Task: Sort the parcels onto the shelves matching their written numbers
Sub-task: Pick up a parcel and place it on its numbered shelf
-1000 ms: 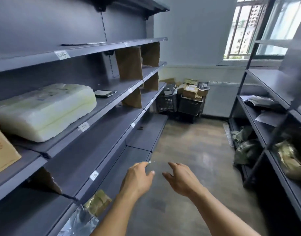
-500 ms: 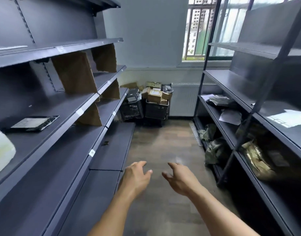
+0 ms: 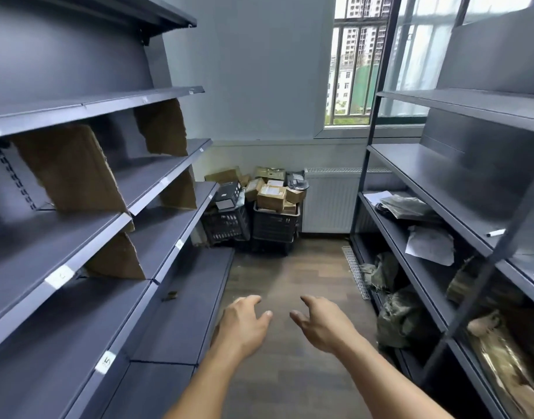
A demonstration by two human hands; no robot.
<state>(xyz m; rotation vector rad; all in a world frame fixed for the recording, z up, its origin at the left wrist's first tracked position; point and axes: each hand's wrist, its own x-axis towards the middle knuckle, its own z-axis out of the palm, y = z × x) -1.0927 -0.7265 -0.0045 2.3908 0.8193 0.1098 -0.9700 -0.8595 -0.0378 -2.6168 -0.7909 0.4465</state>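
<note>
My left hand (image 3: 244, 323) and my right hand (image 3: 321, 323) hang in front of me over the aisle floor, fingers loosely spread, holding nothing. A pile of cardboard parcels (image 3: 271, 193) sits on two black crates (image 3: 275, 225) against the far wall, well beyond both hands. Dark grey shelves (image 3: 78, 252) with small white number labels (image 3: 107, 361) run along the left. More shelves (image 3: 410, 189) on the right hold grey and olive bagged parcels (image 3: 403, 320).
Brown cardboard dividers (image 3: 75, 170) stand upright on the left shelves. A white radiator (image 3: 332, 201) sits under the barred window. A white marker (image 3: 495, 233) lies on a right shelf. The wooden aisle floor (image 3: 290, 276) runs straight to the crates.
The view has swung right and moved forward along the aisle; the white foam parcel and flat packet on the left shelves have left the frame. Both hands stay empty in front.
</note>
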